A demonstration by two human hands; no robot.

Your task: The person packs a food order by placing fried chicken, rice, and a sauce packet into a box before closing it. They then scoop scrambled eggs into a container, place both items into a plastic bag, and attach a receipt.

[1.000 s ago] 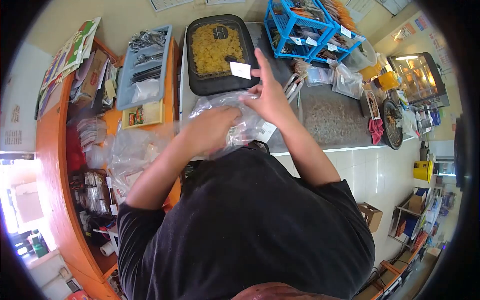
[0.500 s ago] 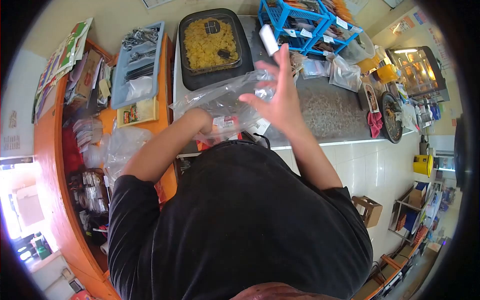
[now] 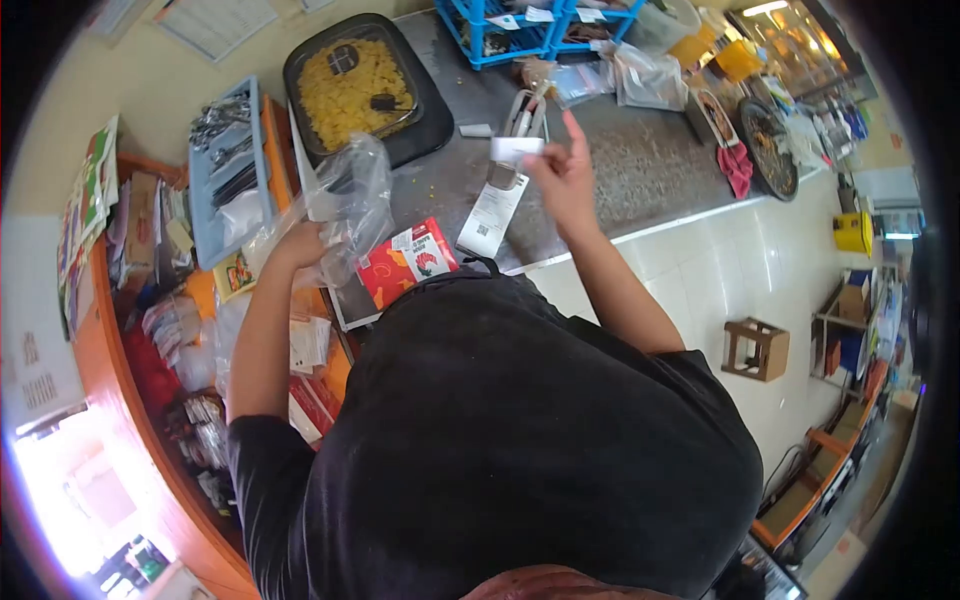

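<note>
My left hand (image 3: 298,247) is closed on a crumpled clear plastic bag (image 3: 362,185) at the counter's left end. Beside the bag lies a red printed packet (image 3: 410,262) with a white label, close to my body. My right hand (image 3: 568,190) is over the counter, its thumb and a bent finger at the end of a small white block-like object (image 3: 517,149), while another finger points up. What this object is I cannot make out. Just behind it is a holder with slim items (image 3: 527,112). A printed receipt (image 3: 493,217) lies below it.
A black tray (image 3: 432,125) carries a clear-lidded container of yellow food (image 3: 355,85). Cutlery fills a blue tray (image 3: 205,228) at left. Blue racks (image 3: 548,40), plastic bags (image 3: 648,78), a round dark pan (image 3: 768,150) and a pink cloth (image 3: 735,172) line the counter.
My left hand has drawn the plastic bag left, uncovering the red packet and receipt. My right hand has gone from spread fingers to holding the white object. The view has turned.
</note>
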